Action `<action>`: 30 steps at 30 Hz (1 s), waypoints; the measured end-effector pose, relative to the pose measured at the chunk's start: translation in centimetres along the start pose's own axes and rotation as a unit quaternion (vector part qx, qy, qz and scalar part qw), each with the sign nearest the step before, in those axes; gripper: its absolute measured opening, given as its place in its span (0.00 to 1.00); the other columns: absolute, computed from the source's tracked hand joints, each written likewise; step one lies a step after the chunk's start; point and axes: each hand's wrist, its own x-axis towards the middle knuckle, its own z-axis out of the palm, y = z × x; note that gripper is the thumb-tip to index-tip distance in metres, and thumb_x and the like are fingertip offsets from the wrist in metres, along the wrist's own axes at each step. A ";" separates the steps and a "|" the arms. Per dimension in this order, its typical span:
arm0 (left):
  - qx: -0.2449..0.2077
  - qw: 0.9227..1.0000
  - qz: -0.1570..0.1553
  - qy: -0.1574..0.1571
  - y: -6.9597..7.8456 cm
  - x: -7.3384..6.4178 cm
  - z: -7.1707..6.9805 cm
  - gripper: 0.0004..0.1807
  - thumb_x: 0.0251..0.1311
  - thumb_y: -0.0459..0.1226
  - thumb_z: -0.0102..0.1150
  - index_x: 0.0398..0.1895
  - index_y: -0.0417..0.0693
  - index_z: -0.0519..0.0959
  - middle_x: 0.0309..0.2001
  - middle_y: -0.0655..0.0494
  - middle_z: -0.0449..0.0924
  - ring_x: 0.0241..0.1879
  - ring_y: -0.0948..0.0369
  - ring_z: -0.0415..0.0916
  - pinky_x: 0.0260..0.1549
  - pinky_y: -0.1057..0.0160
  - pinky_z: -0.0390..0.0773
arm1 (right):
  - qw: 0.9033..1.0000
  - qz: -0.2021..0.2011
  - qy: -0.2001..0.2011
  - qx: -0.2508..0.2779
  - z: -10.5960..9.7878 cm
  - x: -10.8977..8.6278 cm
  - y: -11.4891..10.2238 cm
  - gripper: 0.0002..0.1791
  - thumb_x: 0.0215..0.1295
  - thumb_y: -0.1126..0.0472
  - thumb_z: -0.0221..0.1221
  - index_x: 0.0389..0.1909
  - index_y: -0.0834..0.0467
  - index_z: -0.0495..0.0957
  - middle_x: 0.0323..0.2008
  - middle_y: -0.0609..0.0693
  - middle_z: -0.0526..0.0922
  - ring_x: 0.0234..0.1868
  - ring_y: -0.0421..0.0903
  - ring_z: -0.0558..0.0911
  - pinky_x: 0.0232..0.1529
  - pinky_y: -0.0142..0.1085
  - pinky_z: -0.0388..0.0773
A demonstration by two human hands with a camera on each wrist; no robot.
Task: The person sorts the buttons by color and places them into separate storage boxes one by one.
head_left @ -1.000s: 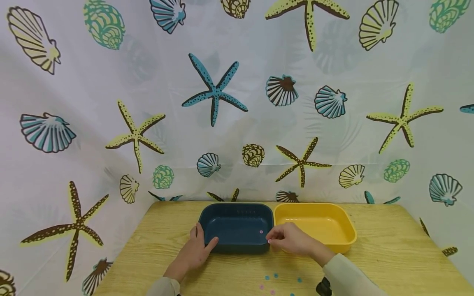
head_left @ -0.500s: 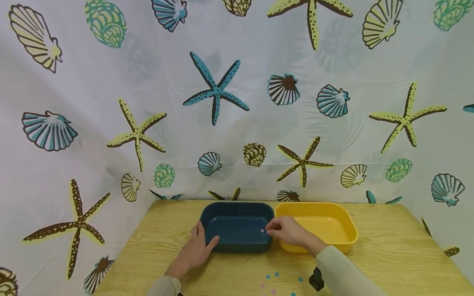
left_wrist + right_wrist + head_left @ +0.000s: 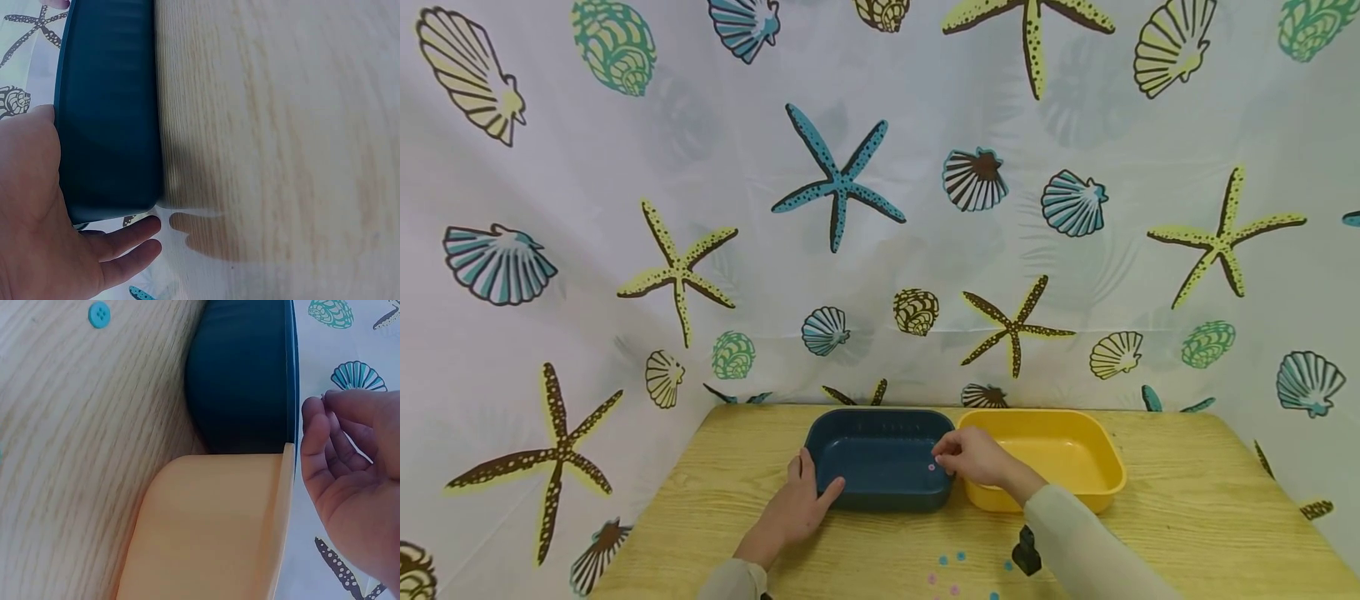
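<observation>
A dark blue plastic bin (image 3: 880, 502) stands on the wooden table, with one pink button (image 3: 932, 467) lying inside near its right end. My left hand (image 3: 796, 504) holds the bin's front left corner, thumb at the front rim and fingers along the left side; in the left wrist view two fingers show below the corner. Above the blue bin's right rim, my right hand (image 3: 977, 458) pinches a small pale pink button between thumb and fingertip. Only a sliver of that button shows in the right wrist view, where the hand (image 3: 350, 462) is above the rims.
A yellow bin (image 3: 1101, 500) stands right beside the blue one. Several loose buttons lie on the table in front, among them a blue button (image 3: 961, 556) and a pink button (image 3: 932, 578). A patterned curtain (image 3: 880, 275) hangs behind the table.
My right hand has moved away from me, from the blue bin's front right corner along its right rim, still pinching the button. The left hand stays at its corner.
</observation>
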 end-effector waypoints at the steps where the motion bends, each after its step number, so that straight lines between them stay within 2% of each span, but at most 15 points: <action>1: 0.000 1.000 0.000 -0.001 0.0 0.0 0.0 0.57 0.62 0.68 0.33 0.71 0.27 0.35 0.70 0.27 0.37 0.46 0.42 0.76 0.38 0.47 0.75 | 1.000 0.001 0.000 0.002 0.1 0.1 0.0 0.09 0.67 0.67 0.56 0.42 0.66 0.81 0.30 0.50 0.81 0.28 0.46 0.78 0.26 0.33 0.76; 6: 0.000 1.000 0.001 -0.001 0.0 -0.1 -0.1 0.56 0.63 0.67 0.34 0.71 0.27 0.35 0.70 0.27 0.38 0.48 0.40 0.75 0.41 0.46 0.74 | 1.000 0.007 0.003 0.009 0.4 0.4 0.1 0.08 0.66 0.67 0.56 0.42 0.66 0.81 0.28 0.51 0.80 0.25 0.44 0.77 0.26 0.33 0.75; 16: -0.001 1.000 0.002 0.002 0.0 -0.3 -0.1 0.55 0.65 0.65 0.35 0.71 0.26 0.35 0.70 0.27 0.38 0.47 0.40 0.75 0.38 0.47 0.75 | 1.000 0.027 0.013 0.008 0.6 1.4 0.3 0.08 0.66 0.66 0.57 0.42 0.65 0.81 0.27 0.49 0.80 0.25 0.42 0.76 0.28 0.33 0.76; 30: 0.003 1.000 0.005 0.007 0.5 -0.3 -0.3 0.53 0.66 0.64 0.36 0.71 0.26 0.36 0.70 0.27 0.39 0.47 0.42 0.76 0.39 0.48 0.75 | 0.997 0.055 0.046 0.032 0.5 2.3 0.3 0.03 0.64 0.67 0.59 0.36 0.63 0.79 0.25 0.49 0.79 0.25 0.46 0.78 0.26 0.34 0.75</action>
